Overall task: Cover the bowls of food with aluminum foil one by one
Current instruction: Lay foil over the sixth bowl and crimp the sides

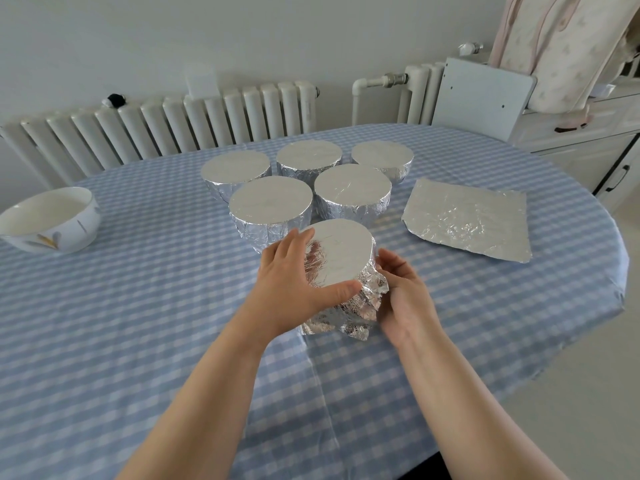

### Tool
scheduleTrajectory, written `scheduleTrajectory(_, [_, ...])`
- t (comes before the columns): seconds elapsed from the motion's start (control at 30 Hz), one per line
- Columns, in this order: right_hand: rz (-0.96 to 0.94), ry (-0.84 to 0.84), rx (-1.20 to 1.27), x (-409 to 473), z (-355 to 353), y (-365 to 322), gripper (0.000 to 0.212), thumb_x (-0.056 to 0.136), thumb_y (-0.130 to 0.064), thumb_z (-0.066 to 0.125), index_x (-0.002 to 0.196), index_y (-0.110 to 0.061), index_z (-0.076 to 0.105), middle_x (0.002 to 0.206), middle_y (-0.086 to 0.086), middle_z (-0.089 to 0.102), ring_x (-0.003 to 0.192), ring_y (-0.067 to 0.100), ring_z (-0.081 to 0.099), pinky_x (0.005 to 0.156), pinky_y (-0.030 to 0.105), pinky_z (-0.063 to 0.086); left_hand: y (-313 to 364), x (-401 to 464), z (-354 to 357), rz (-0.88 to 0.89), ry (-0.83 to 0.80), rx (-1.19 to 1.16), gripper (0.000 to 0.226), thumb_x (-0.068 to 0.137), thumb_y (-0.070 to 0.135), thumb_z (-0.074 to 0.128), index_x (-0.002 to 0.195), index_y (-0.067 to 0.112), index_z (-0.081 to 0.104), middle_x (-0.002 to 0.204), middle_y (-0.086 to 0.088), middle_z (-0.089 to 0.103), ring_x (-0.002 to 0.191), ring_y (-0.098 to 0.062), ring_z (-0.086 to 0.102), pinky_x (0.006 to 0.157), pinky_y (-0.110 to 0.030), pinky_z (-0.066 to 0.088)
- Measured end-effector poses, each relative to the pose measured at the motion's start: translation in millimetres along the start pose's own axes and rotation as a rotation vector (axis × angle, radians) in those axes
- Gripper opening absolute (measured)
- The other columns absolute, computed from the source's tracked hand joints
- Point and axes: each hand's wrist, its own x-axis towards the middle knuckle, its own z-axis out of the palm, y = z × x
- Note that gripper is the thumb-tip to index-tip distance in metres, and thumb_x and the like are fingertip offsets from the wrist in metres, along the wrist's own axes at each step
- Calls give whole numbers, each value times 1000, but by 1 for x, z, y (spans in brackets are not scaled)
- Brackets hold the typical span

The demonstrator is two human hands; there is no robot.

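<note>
Five foil-covered bowls point(272, 206) stand in a cluster just above the centre of the frame on the blue-checked surface point(145, 306), each wrapped tight over rim and sides. A sixth bowl point(341, 258) sits nearest the viewer at the centre, its foil cover point(346, 317) smooth across the top but loose and crumpled down the near side.

The left hand point(298, 282) curls around the left edge of that bowl, thumb pressed on the foil at the near rim and fingers reaching over the far rim. The right hand point(403, 292) cups the right side, fingers bent against the loose foil, though how firmly it grips I cannot tell.

The step in hand looks to be moulding the foil down around this sixth bowl. The next move probably calls for pressing the ragged skirt flat against the wall.

One spare foil sheet point(467, 220) lies flat at the centre right, and an uncovered white bowl point(48, 220) waits at the far left, well apart from it.
</note>
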Motion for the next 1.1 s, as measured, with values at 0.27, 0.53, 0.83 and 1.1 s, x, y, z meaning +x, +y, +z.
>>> scheduleTrajectory(0.27, [-102, 112, -215, -2, 2, -11, 8, 93, -14, 59, 93, -7, 62, 71, 6, 67, 57, 15, 62, 56, 28, 49, 0, -2, 3, 12, 12, 58, 117, 58, 81, 62, 152, 29, 17, 160, 8, 15, 143, -10, 5, 119, -38, 15])
scheduleTrajectory(0.53, [-68, 85, -363, -3, 12, -13, 27, 87, -36, 72, 85, -11, 63, 84, 13, 62, 78, 26, 57, 73, 40, 45, 5, -2, 5, 28, 24, 93, 113, 65, 73, 68, 154, 29, 14, 162, 7, 7, 145, -10, 0, 118, -34, 8])
scheduleTrajectory(0.83, [-46, 54, -302, 4, 2, -16, 11, 94, -11, 61, 84, -11, 62, 74, 9, 62, 66, 21, 57, 68, 37, 48, 7, 0, 6, 26, 25, 123, 114, 65, 74, 69, 154, 28, 15, 161, 8, 9, 145, -12, 2, 118, -35, 10])
scheduleTrajectory(1.1, [-160, 106, -495, 5, -5, -10, 18, 96, 0, 55, 86, -13, 62, 79, 8, 66, 80, 28, 61, 82, 47, 51, 13, 1, 9, 40, 9, 172, 116, 63, 75, 69, 154, 29, 13, 162, 7, 8, 145, -13, 1, 119, -37, 10])
